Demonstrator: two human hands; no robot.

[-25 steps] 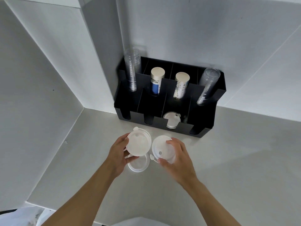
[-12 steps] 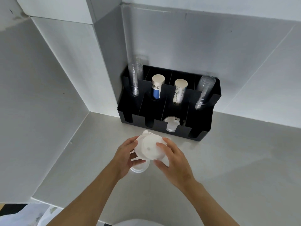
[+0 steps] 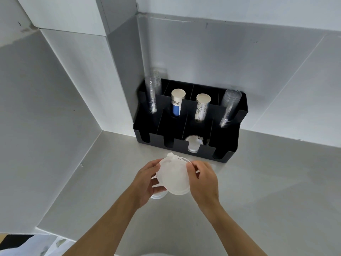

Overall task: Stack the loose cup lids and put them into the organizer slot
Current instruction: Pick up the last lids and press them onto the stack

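Note:
Both hands hold a small stack of white cup lids (image 3: 173, 177) above the grey counter, in front of the black organizer (image 3: 228, 154). My left hand (image 3: 144, 182) grips the stack's left edge. My right hand (image 3: 202, 179) grips its right edge, fingers curled over the top rim. One more loose white lid (image 3: 157, 196) lies on the counter below my left hand, mostly hidden. The organizer's third front slot holds several white lids (image 3: 192, 144).
The organizer's back row holds two stacks of clear cups (image 3: 152, 93) (image 3: 228, 108) at the ends and two stacks of paper cups (image 3: 177, 102) (image 3: 202, 106) between them. White walls form a corner at the left. The grey counter (image 3: 258, 191) extends to the right.
The two lids held apart, one in each hand, have been brought together into one stack gripped by both hands. The view has tilted upward, so the organizer sits lower in frame.

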